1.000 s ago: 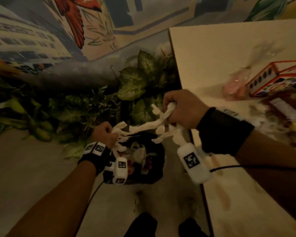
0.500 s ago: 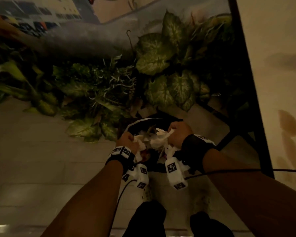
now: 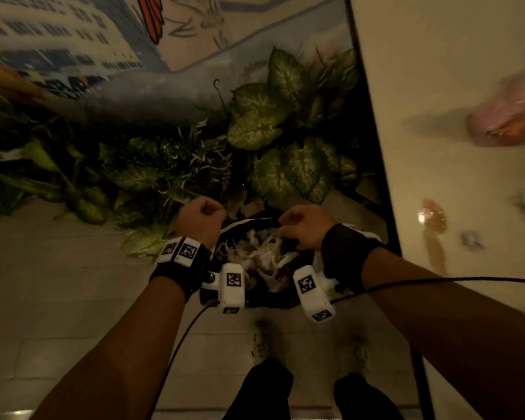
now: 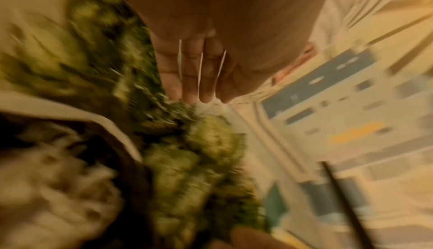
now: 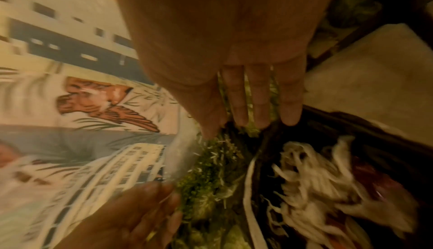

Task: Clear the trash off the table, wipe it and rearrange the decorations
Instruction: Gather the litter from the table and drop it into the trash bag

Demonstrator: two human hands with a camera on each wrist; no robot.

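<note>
Item: trash-clearing step, at the bin.

1. Bin (image 3: 262,298): dark, on the floor just beside the surface (image 3: 437,86), already holding white shredded paper (image 3: 262,253) and other scraps.
2. Left hand (image 3: 202,221): we read it as released. The head view shows a loose fist above the bin's far left edge, but the left wrist view shows its fingers (image 4: 189,71) straight, holding nothing.
3. Right hand (image 3: 305,227): over the bin, fingers (image 5: 259,95) straight, holding nothing.
4. Remaining trash: a pink bag (image 3: 503,116), blurred, and small crumpled scraps (image 3: 470,237) on the surface, plus a wet brown spill (image 3: 434,216).

Judgement: we are between loads. Next move calls for both hands turning right, to the surface, to gather the rest; wiping follows.
</note>
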